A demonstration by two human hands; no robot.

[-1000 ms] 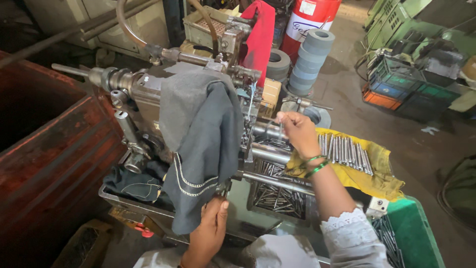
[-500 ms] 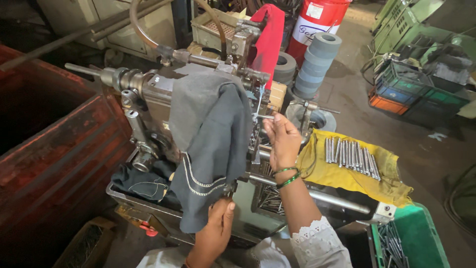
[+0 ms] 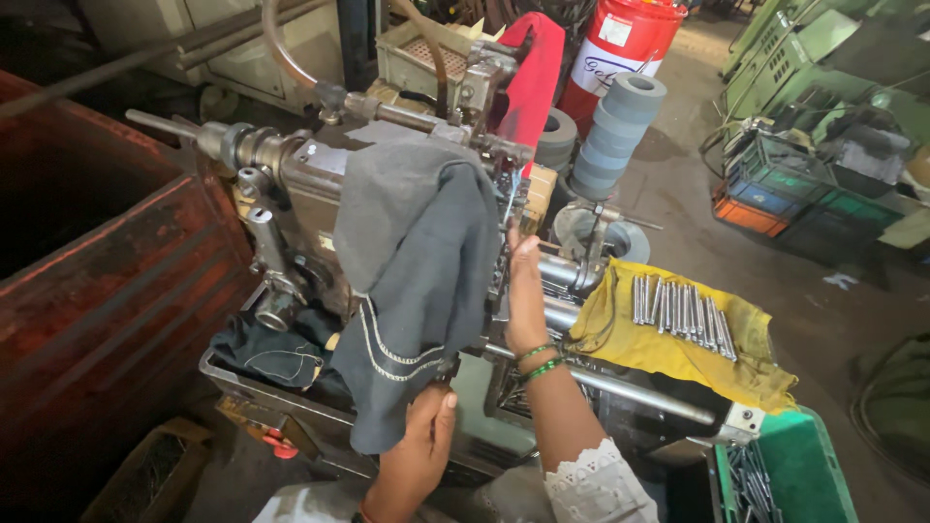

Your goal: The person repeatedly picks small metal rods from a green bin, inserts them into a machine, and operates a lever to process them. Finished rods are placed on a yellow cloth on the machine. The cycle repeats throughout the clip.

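Left hand (image 3: 415, 441) pinches the hem of the grey cloth (image 3: 417, 261) draped over the machine (image 3: 320, 194) above it, right hand (image 3: 523, 291), fingers hidden, reaches into the mechanism beside it: cloth or bangles (image 3: 539, 361) could snag.

This is a metalworking workshop, worn and oily. A small greasy lathe-like machine (image 3: 320, 194) with levers and a bar feed fills the centre of the frame. At the right, cut steel rods (image 3: 683, 312) lie in rows on a yellow cloth (image 3: 620, 334); more fill a green crate (image 3: 790, 479) at the lower right. Stacked grey grinding wheels (image 3: 615, 131) and a red drum (image 3: 620, 48) stand on the stained concrete floor (image 3: 833, 320) at the top, a rusty red bin (image 3: 107, 291) at the left
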